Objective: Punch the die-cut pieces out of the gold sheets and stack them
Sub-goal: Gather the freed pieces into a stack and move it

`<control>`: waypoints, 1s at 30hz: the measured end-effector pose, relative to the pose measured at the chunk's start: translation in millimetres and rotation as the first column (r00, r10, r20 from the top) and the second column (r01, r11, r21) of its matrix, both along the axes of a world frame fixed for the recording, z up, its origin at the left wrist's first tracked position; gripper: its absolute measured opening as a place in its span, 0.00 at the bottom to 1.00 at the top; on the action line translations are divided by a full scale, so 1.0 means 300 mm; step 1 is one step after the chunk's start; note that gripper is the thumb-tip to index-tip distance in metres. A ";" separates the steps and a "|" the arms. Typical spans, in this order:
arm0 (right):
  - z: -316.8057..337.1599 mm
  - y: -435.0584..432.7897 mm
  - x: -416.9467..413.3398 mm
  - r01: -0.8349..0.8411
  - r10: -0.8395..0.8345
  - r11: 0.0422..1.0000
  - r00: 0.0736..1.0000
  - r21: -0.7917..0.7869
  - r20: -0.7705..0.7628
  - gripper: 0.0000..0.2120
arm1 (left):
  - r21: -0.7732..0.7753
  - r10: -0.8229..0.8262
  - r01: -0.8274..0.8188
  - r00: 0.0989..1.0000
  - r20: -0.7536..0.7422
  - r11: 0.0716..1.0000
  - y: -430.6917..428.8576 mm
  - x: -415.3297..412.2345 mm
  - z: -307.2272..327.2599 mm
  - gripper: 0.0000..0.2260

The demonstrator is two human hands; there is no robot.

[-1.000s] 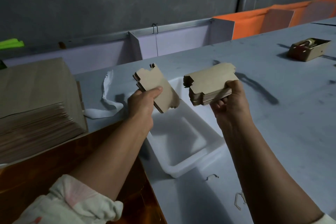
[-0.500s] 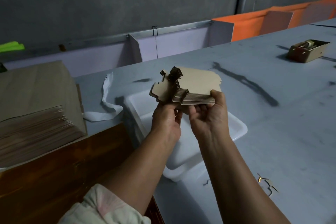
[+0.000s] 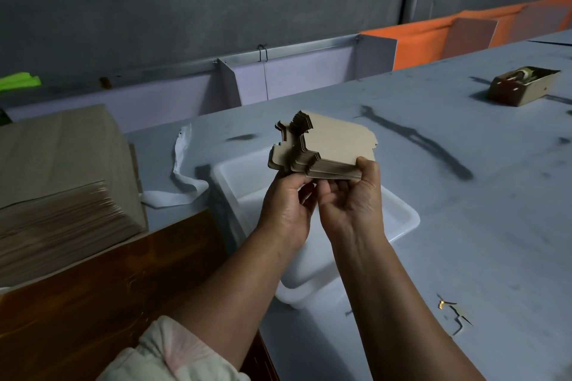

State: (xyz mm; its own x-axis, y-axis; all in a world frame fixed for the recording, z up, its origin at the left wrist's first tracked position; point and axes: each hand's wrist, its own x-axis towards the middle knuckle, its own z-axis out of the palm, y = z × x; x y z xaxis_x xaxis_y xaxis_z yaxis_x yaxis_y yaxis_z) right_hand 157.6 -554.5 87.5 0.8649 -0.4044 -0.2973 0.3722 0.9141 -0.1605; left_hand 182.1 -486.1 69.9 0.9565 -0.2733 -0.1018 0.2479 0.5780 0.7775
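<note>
To stack well, line up the bumpy edges and slide the two bunches flat together so nothing sticks out. The right hand curls round the thick stack of cut pieces. The left hand pinches a thinner bunch touching it, both held up over the white tray.

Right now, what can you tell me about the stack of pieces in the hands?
The stack is many thin, flat, tan pieces that look like card, with notched, stepped edges. The layers are not aligned: a thinner bundle juts out to the left. It lies roughly flat in the air above the white tub. The left hand holds it from below; the right hand pinches its near right corner, thumb on top.
</note>
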 end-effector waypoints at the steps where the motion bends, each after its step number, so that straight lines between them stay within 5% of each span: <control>1: 0.002 0.000 0.002 0.002 -0.002 1.000 1.000 0.001 -0.004 0.18 | 0.021 -0.008 0.007 0.999 0.031 1.000 0.004 -0.002 0.002 0.17; 11: -0.015 -0.028 0.006 -0.017 0.003 0.981 0.997 -0.191 -0.074 0.08 | 0.058 -0.306 0.304 0.952 0.031 0.951 0.109 0.012 0.027 0.18; 15: -0.018 -0.040 0.001 -0.012 -0.020 0.944 0.995 -0.329 -0.093 0.06 | 0.102 -0.478 0.477 0.878 -0.013 0.873 0.157 0.038 0.037 0.45; 20: -0.022 -0.039 0.003 -0.075 -0.034 0.877 0.976 -0.474 -0.217 0.08 | 0.156 -0.453 0.458 0.889 -0.068 0.875 0.167 0.051 0.042 0.53; 23: -0.024 -0.027 0.004 -0.112 -0.045 0.834 0.962 -0.540 -0.268 0.07 | 0.204 -0.344 0.362 0.931 -0.121 0.909 0.154 0.041 0.039 0.51; 27: -0.023 -0.024 -0.003 -0.194 -0.101 0.695 0.927 -0.693 -0.361 0.05 | 0.200 -0.234 0.268 0.956 -0.176 0.943 0.135 0.024 0.019 0.30; 30: -0.025 -0.037 -0.009 -0.267 -0.144 0.559 0.901 -0.785 -0.409 0.07 | 0.161 -0.173 0.204 0.966 -0.191 0.966 0.130 0.027 0.016 0.25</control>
State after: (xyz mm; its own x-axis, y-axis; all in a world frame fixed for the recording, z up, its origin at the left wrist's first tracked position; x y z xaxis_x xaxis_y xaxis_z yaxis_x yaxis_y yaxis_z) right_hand 154.7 -565.5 80.0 0.7859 -0.5932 -0.1749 0.0360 0.3262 -0.9446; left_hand 190.3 -447.2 74.5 0.8525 -0.4093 -0.3253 0.4794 0.3638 0.7987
